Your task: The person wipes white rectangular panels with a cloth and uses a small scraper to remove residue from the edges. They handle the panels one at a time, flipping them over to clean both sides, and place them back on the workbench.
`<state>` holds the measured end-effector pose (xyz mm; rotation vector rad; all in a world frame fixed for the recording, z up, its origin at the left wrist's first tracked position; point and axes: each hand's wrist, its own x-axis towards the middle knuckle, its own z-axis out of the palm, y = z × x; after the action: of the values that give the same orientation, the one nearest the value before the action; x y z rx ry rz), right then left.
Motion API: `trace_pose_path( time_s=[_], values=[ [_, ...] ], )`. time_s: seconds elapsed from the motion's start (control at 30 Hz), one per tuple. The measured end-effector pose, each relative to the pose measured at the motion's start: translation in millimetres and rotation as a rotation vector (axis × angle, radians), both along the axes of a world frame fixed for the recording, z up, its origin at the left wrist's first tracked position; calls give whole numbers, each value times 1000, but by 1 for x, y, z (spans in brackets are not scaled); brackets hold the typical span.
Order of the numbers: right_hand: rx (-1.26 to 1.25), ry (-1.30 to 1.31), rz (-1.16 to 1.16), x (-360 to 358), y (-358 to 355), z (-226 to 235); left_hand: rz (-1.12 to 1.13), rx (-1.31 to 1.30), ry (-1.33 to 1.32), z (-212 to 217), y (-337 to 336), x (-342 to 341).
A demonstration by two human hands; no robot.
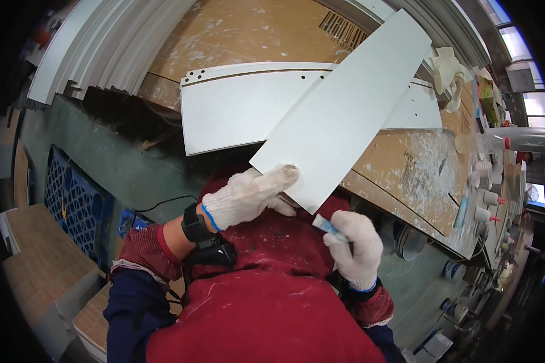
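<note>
A long white panel (351, 109) lies slantwise, its near end reaching out over my lap. My left hand (251, 193), in a whitish knitted glove with a stained thumb, is closed on the panel's near left corner, thumb on top. Just off the panel's near right corner, my right hand (357, 245), gloved too, pinches a small white and pale-blue piece (329, 227); its kind is unclear. Beneath the slanted panel, another white panel (242, 112) with dark holes and a brown groove along its far edge lies crosswise on the table.
Brown cardboard (418, 175) with white smears covers the table. Stacked white strips (112, 45) stand at the far left. On the right are a crumpled cloth (450, 75), a clear bottle (521, 139) and several white bottles with red tips (489, 198). A blue plastic crate (75, 206) is at left.
</note>
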<state>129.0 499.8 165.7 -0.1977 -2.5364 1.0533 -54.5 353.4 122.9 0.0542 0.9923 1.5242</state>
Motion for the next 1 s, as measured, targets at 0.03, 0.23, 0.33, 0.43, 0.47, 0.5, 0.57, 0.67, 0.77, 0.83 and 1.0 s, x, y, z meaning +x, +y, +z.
trace_pose_path(
  time_s=[0.03,0.23,0.33,0.43,0.47,0.5,0.57,0.67,0.77,0.83,1.0],
  values=[
    [39,13,-38,-1,2,1,-10,-2,-6,3,0,-1],
    [-114,-125,117,-9,3,4,113,184,-157,-9,2,3],
    [-205,-167,74,-3,6,5,18,195,-219,-10,-1,-3],
    [-335,-145,-77,5,8,-5,35,142,-140,-2,0,-3],
    [-385,-143,-101,8,9,-7,40,125,-112,2,0,-1],
    [-431,-131,-130,10,12,-8,40,111,-77,7,1,-2],
    [-527,-129,-171,13,16,-8,66,70,-62,23,0,-2],
    [-865,-22,-159,8,23,4,89,15,20,53,-9,-10],
    [-947,-7,-158,2,37,13,203,80,68,86,-16,-28],
    [-986,-42,-67,-5,52,21,278,104,220,97,-24,-39],
    [-1036,-80,5,-27,70,28,437,-117,547,120,-42,-36]
  ],
)
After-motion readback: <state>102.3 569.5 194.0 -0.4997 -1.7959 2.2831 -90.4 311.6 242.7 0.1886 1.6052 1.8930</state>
